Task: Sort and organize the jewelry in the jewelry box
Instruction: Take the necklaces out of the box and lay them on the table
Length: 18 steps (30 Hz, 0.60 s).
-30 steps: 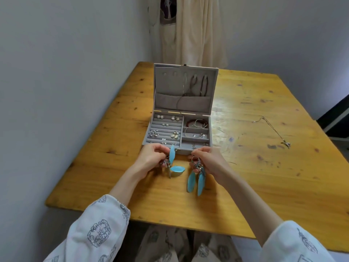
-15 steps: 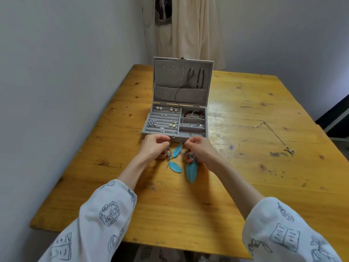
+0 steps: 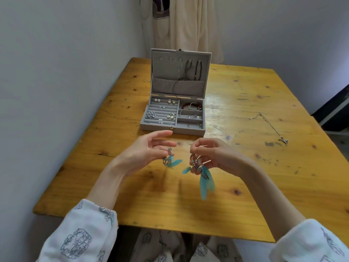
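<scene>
i see the wooden table (image 3: 245, 186) filling most of the frame, its near edge low in the picture and a grey wall running up the left side. a cream cloth (image 3: 188, 25) hangs at the top centre behind the table.

the jewelry box (image 3: 175, 95) sits on the table just above the middle of the frame, lid upright. chains (image 3: 190, 70) hang inside the lid, their ends tucked in its pocket. the left part of the tray holds small earrings (image 3: 160, 112) in padded rows; the right compartments hold bracelets (image 3: 191, 105) and a few small pieces i can't make out.

both hands are raised in the centre of the frame, below the box and apart from each other. the left hand (image 3: 145, 154) has its upper fingers loosely spread, while a feather earring (image 3: 171, 159) hangs at its lower fingers; it seems pinched there, though the grip is partly hidden. the right hand (image 3: 217, 156) has thumb and fingers curled tight on the hook of the second feather earring (image 3: 203, 174), whose long teal feathers dangle blurred below it.

white printed sleeves (image 3: 83, 235) fill the lower corners.

a necklace (image 3: 272, 127) lies loose on the table at the right of the frame, well apart from the box.
</scene>
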Available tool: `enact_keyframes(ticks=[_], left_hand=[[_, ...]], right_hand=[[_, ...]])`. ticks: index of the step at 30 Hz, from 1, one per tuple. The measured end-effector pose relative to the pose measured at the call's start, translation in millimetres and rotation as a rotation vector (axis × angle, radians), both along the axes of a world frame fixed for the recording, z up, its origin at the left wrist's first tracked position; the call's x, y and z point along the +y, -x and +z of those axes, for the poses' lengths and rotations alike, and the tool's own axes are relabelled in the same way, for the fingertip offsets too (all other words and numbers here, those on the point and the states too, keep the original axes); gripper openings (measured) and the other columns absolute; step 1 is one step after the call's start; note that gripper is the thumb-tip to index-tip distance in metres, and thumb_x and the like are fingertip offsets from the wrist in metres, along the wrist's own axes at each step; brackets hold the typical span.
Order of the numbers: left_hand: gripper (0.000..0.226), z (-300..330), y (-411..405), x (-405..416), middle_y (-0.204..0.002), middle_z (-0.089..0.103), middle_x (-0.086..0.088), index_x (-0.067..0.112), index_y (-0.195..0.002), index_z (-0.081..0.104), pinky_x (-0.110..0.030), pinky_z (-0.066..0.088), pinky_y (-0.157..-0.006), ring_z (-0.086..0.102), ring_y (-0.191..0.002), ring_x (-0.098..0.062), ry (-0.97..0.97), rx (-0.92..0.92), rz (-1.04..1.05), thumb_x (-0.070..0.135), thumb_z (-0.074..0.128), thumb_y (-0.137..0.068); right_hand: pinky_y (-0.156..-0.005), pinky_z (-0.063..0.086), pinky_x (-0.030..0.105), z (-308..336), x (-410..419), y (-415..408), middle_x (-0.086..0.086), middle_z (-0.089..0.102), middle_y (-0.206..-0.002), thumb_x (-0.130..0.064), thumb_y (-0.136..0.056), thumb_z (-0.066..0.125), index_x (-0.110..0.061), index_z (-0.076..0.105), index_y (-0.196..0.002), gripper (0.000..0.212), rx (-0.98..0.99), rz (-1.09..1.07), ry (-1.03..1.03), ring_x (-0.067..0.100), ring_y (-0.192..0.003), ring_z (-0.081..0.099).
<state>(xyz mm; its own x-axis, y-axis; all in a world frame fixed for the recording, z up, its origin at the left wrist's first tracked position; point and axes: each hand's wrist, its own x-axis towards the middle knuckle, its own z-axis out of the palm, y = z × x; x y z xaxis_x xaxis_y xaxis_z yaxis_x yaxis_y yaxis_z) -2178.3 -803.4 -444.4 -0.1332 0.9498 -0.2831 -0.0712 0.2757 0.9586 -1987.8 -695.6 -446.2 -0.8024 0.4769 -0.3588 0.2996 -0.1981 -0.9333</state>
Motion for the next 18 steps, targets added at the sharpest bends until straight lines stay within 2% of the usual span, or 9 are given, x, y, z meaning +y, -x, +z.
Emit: enact_keyframes(ticks=[2, 4, 8, 11, 13, 15, 18], left_hand=[[0.055, 1.6, -1.9, -2.4, -0.101, 0.068, -0.010, 0.015, -0.122, 0.053, -0.020, 0.054, -0.074, 0.067, -0.085, -0.016, 0.010, 0.043, -0.098, -0.019, 0.054, -0.079], [0.054, -3.6, -2.3, -0.5, -0.100, 0.067, -0.010, 0.012, -0.121, 0.054, -0.019, 0.053, -0.073, 0.068, -0.085, -0.015, 0.044, 0.142, -0.137, -0.021, 0.053, -0.079], [0.051, -21.7, -5.3, 14.5, -0.100, 0.063, -0.007, 0.009, -0.122, 0.052, -0.016, 0.053, -0.071, 0.066, -0.085, -0.012, 0.064, 0.319, -0.062, -0.020, 0.051, -0.080], [0.051, -33.1, -7.4, 25.9, -0.104, 0.059, -0.005, 0.014, -0.120, 0.052, -0.017, 0.054, -0.073, 0.062, -0.095, -0.014, 0.001, 0.442, -0.012, -0.018, 0.049, -0.080], [0.050, -38.7, -7.9, 30.6, -0.106, 0.060, -0.003, 0.018, -0.118, 0.053, -0.022, 0.054, -0.080, 0.059, -0.102, -0.013, -0.036, 0.541, 0.008, -0.015, 0.048, -0.081], [0.051, -42.7, -8.4, 33.6, -0.107, 0.061, -0.002, 0.019, -0.119, 0.054, -0.024, 0.053, -0.083, 0.059, -0.104, -0.012, -0.089, 0.621, 0.023, -0.014, 0.047, -0.080], [0.055, -45.6, -8.9, 37.0, -0.106, 0.061, 0.000, 0.018, -0.123, 0.052, -0.021, 0.049, -0.087, 0.058, -0.107, -0.012, -0.139, 0.671, 0.015, -0.015, 0.045, -0.079]], right_hand=[[-0.064, 0.054, 0.026, -0.7, -1.4, -2.0, 0.007, 0.068, -0.074, -0.011, -0.089, 0.057, -0.011, 0.058, -0.080, 0.009, -0.043, 0.045, -0.003, 0.019, -0.068, 0.065], [-0.065, 0.055, 0.023, -8.2, -1.1, 1.8, 0.007, 0.068, -0.075, -0.009, -0.090, 0.056, -0.011, 0.058, -0.080, 0.010, -0.136, 0.019, -0.095, 0.014, -0.068, 0.066], [-0.053, 0.046, 0.014, -25.0, 6.2, 15.8, 0.003, 0.066, -0.078, -0.016, -0.090, 0.056, -0.013, 0.059, -0.082, 0.009, -0.273, -0.119, -0.321, 0.007, -0.062, 0.057], [-0.047, 0.040, 0.014, -30.5, 11.3, 25.2, 0.002, 0.065, -0.075, -0.019, -0.090, 0.057, -0.012, 0.062, -0.087, 0.009, -0.292, -0.183, -0.408, 0.005, -0.057, 0.053], [-0.049, 0.039, 0.015, -32.5, 14.0, 29.6, 0.001, 0.063, -0.072, -0.019, -0.089, 0.059, -0.010, 0.066, -0.089, 0.012, -0.313, -0.203, -0.481, 0.005, -0.055, 0.051], [-0.053, 0.042, 0.017, -33.7, 17.0, 33.3, 0.003, 0.065, -0.076, -0.018, -0.087, 0.060, -0.008, 0.070, -0.091, 0.015, -0.324, -0.214, -0.538, 0.007, -0.058, 0.053], [-0.064, 0.044, 0.020, -35.6, 21.8, 36.6, 0.002, 0.064, -0.082, -0.016, -0.087, 0.060, -0.008, 0.072, -0.095, 0.016, -0.351, -0.220, -0.620, 0.010, -0.074, 0.056]])
